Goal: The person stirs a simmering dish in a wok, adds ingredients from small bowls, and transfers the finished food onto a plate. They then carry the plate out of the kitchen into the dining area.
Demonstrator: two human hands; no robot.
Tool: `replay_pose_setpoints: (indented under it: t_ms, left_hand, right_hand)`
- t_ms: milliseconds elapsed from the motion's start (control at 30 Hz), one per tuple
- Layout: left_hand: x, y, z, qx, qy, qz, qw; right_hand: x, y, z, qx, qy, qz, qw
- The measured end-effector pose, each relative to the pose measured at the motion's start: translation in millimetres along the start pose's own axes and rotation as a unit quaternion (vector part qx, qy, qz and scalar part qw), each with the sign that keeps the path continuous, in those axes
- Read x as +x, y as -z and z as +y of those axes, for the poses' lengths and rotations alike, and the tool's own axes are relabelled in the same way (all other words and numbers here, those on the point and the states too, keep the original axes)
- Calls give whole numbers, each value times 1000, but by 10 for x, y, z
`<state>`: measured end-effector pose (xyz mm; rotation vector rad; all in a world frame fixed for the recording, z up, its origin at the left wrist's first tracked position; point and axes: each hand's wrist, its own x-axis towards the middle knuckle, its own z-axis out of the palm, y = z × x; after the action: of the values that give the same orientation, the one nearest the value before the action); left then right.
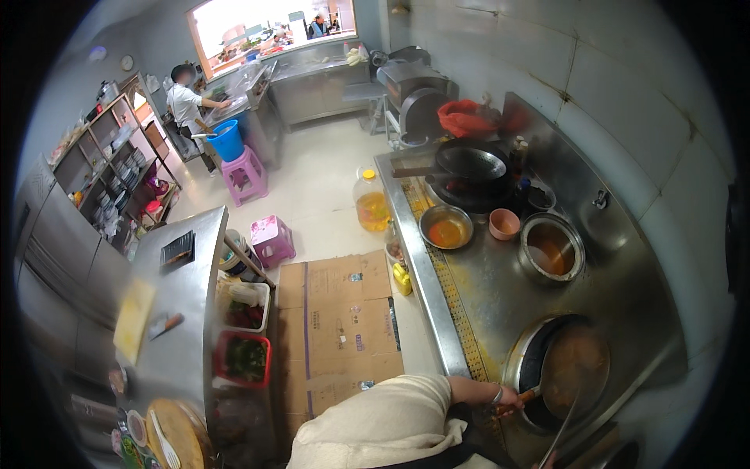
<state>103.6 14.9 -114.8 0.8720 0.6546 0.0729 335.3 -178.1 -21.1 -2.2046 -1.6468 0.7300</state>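
Note:
My left hand (510,401) is closed on the wooden handle (527,396) of a wok (600,352), which sits tilted over the round burner opening (515,357). Reddish-brown food or liquid lies in the wok, partly blurred. At the bottom edge my right hand (548,460) shows only in part, by the lower end of a long metal utensil (562,431) that reaches into the wok; it appears to grip it. The utensil's head is hidden in the food.
Behind the wok stand a metal pot (552,247), a pink bowl (504,224), a steel bowl of orange liquid (445,227) and stacked woks (471,164). Left is a steel counter (199,281) with a cleaver (166,326). Cardboard (340,316) covers the floor. A co-worker (187,105) stands far off.

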Motion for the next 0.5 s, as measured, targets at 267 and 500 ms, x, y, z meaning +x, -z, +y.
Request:
replay_pose_setpoints:
  t_ms: [267,500]
  left_hand:
    - [-46,-33,11,-53,43,-13,998]
    - [-76,-24,53,-15,8,30,999]
  right_hand:
    - [-53,305,-638,198,-127,-118,965]
    - [-72,-109,301,27,64,27,997]
